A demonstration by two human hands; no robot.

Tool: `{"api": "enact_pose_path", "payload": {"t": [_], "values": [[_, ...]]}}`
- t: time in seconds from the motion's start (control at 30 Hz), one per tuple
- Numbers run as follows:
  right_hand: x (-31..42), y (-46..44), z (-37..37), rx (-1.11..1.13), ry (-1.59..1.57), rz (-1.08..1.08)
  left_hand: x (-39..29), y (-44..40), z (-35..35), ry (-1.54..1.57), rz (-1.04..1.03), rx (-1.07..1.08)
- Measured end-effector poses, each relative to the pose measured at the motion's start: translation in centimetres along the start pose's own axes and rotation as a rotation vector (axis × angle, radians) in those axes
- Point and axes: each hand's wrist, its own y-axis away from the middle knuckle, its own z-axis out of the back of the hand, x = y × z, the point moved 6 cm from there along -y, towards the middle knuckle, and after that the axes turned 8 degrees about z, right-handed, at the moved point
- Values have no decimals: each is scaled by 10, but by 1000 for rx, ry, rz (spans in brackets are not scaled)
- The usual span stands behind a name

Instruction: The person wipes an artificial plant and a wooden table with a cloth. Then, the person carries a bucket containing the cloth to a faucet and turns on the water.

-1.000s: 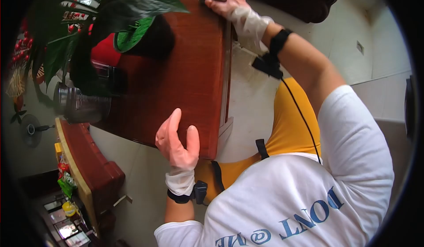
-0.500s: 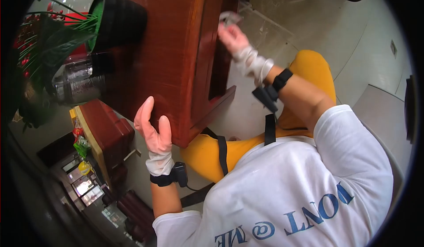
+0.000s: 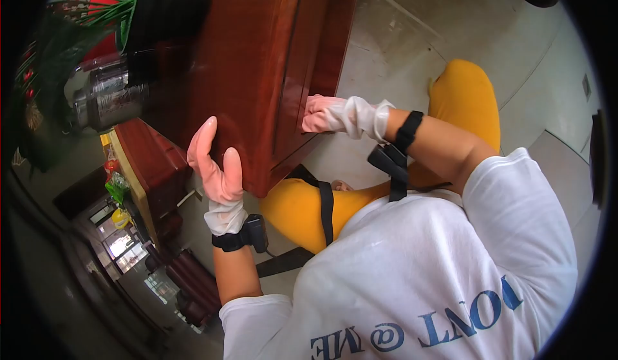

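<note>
1 gloved right hand [image 3: 324,114] is nearer the white shirt [image 3: 393,270] than in the earlier frame, at the side of 1 wooden surface [image 3: 238,76]. 1 black pot [image 3: 170,12] stands on that surface, near 1 clear container [image 3: 116,97]. The right hand's fingertips are hidden, so its grip cannot be told; the gloved left hand [image 3: 217,172] spreads thumb from fingers beside the surface's end.

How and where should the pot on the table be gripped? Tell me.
Cup the pot by its dark wall, below the opening, probably best from the wearer's side. That wall is bare and faces across the table, while the leaves spread from the top, away from the wearer. Mind the jar beside it.
</note>
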Motion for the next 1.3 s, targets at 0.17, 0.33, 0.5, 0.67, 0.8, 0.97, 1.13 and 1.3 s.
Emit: {"api": "enact_pose_path", "payload": {"t": [0.17, 0.33, 0.5, 0.67, 0.8, 0.97, 1.13, 1.3], "values": [[57, 10, 1, -61, 271, -161, -4, -2, 0, 5, -29, -6], [76, 30, 22, -135, -156, -380, -1, 1, 3, 6, -44, -7], [98, 30, 78, -685, -614, -409, -3, -3, 2, 49, -40, -11], [94, 9, 114, -759, -772, -138, -5, 0, 7, 82, 0, 49], [66, 2, 115, -773, -694, -272, -38, 6, 0, -69, -51, 112], [99, 11, 103, -1016, -488, -343, -49, 10, -2, -190, -81, 154], [91, 8, 100, -972, -622, -334, -52, 13, 3, -261, -74, 162], [87, 5, 88, -950, -738, -325, -52, 10, 17, -188, -25, 188]]}}
